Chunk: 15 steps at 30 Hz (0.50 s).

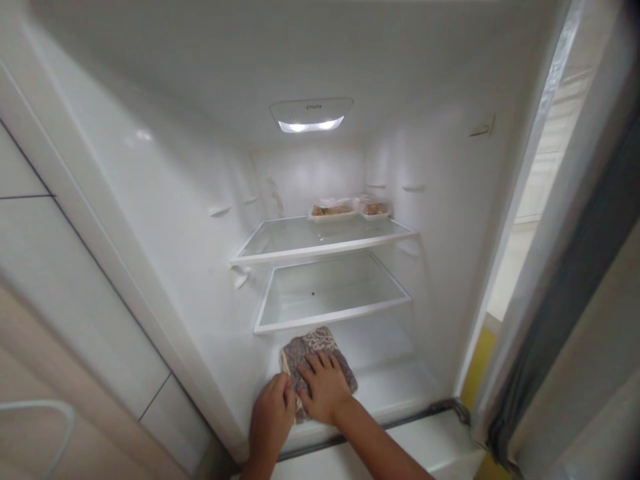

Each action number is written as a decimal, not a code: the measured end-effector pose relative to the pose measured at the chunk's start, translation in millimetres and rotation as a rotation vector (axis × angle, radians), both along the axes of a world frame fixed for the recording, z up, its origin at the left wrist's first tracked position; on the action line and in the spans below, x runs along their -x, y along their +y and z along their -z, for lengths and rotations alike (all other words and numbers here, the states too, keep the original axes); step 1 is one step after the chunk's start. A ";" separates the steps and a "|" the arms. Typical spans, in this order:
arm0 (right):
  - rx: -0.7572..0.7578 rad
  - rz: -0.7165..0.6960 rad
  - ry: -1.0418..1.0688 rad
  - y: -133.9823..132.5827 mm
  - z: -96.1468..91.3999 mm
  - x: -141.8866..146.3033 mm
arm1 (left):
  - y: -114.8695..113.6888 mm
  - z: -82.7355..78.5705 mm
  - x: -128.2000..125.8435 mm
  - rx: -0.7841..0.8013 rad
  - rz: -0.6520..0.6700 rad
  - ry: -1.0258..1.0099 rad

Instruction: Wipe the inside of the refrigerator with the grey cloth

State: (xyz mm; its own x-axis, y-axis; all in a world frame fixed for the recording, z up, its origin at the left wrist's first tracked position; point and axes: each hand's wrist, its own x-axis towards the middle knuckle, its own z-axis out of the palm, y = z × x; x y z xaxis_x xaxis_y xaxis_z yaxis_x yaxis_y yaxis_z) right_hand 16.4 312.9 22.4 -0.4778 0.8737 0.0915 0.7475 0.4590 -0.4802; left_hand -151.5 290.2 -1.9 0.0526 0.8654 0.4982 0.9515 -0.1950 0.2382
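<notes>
A folded brown-grey patterned cloth [316, 341] lies on the white floor of the open fridge, below the shelves. My right hand [325, 388] rests flat on top of it with the fingers stretched out and a little apart. At the cloth's near left edge, my left hand [273, 412] is closed, thumb against curled fingers, gripping the edge; the fingertips are partly hidden.
Above the cloth are two glass shelves with white rims, a lower shelf [334, 319] and an upper shelf [324, 251]. Two wrapped food trays [332, 211] sit at the back of the upper one. A lit lamp [313, 115] is overhead. The open door [545, 313] stands at right.
</notes>
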 end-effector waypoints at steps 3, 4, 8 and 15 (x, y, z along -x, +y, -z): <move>-0.022 0.037 0.032 -12.2 4.6 -23.5 | 1.9 1.8 1.6 -0.002 0.021 0.031; -0.026 0.064 0.035 -13.7 6.9 -32.2 | 2.4 2.5 2.1 -0.002 0.022 0.048; -0.035 0.250 -0.014 -6.3 17.6 -73.0 | 2.7 4.7 2.8 0.012 0.018 0.110; -0.105 0.600 -0.187 33.6 31.3 -137.9 | 0.7 7.1 1.0 -0.030 0.006 0.174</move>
